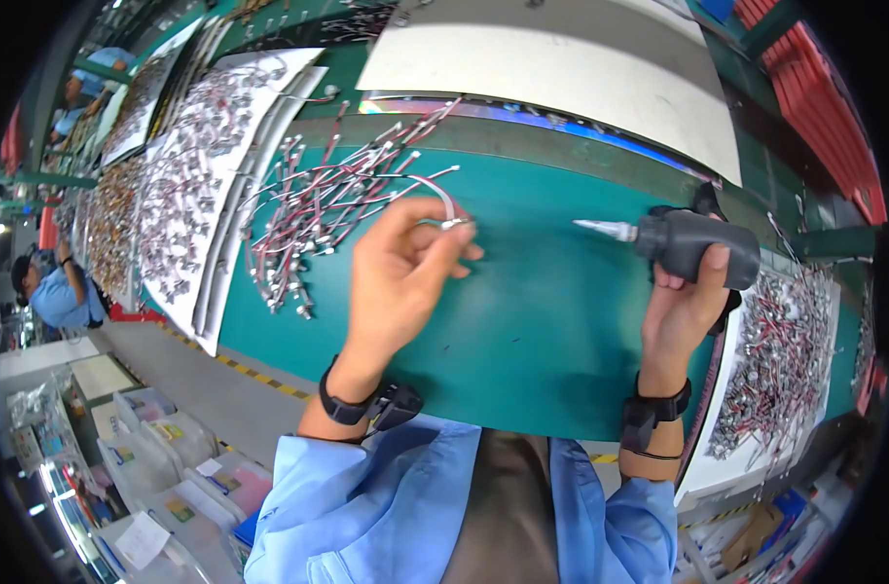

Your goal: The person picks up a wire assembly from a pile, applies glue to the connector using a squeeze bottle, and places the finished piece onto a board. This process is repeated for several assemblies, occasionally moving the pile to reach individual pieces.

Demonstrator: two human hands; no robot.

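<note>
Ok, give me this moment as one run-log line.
left hand: pinching thin cable | right hand: gripping dark bottle, nozzle pointing left | cable pile: on green tabletop

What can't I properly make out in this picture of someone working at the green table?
In the head view:
Small end piece of the wire in the left hand: partly covered by the hand, too small for detail.
Contents of the dark bottle: hidden by its dark wall.
Some fingers of the right hand: behind the bottle.
Single parts in the right-side pile: too small to count.
Upper white board: cut off by the top edge.
</note>
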